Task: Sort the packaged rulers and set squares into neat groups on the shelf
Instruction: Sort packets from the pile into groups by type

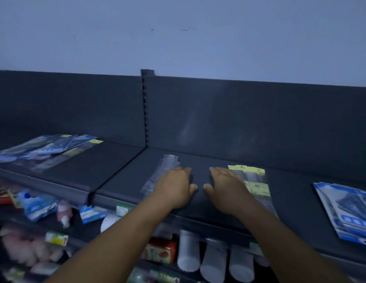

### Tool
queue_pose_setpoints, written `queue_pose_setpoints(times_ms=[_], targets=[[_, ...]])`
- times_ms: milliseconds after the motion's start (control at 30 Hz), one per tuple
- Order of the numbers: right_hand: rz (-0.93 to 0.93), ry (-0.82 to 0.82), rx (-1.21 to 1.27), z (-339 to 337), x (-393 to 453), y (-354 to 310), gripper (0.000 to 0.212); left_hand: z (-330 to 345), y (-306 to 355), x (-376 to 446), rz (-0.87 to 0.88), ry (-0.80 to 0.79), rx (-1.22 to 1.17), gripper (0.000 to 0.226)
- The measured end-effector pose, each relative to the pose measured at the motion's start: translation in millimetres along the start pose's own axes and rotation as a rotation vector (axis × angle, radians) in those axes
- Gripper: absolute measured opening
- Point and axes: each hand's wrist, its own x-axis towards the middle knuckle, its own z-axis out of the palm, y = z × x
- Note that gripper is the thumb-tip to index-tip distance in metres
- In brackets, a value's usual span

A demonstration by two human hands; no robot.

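On the dark top shelf (pixel 204 160) my left hand (pixel 174 186) lies flat on a pile of clear-packed rulers (pixel 164 168) that runs back from the front edge. My right hand (pixel 225 186) lies flat with its fingers on a second ruler pile with yellow header cards (pixel 253 180). The two hands are a short gap apart, thumbs pointing at each other. A stack of blue-and-white set square packs (pixel 345 211) sits at the shelf's right end. On the left shelf section a loose, fanned heap of blue packs and rulers (pixel 45 150) lies.
A slotted upright (pixel 145 107) divides the two shelf sections in front of a dark back panel. Below the shelf edge hang translucent white tubes (pixel 214 260), a red pack (pixel 161 252) and assorted blurred small packs (pixel 39 205).
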Motion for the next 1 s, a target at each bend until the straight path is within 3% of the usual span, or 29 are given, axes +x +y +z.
queue_pose_setpoints(times_ms=[567, 767, 1000], targets=[[-0.154, -0.051, 0.075, 43, 40, -246, 0.056, -92, -223, -90, -0.183, 0.091, 0.109, 0.051], [-0.230, -0.074, 0.072, 63, 81, -308, 0.048, -106, -296, -87, -0.253, 0.125, 0.067, 0.043], [-0.295, -0.121, 0.118, 89, 159, -366, 0.057, -122, -376, -52, -0.370, 0.152, 0.081, 0.045]])
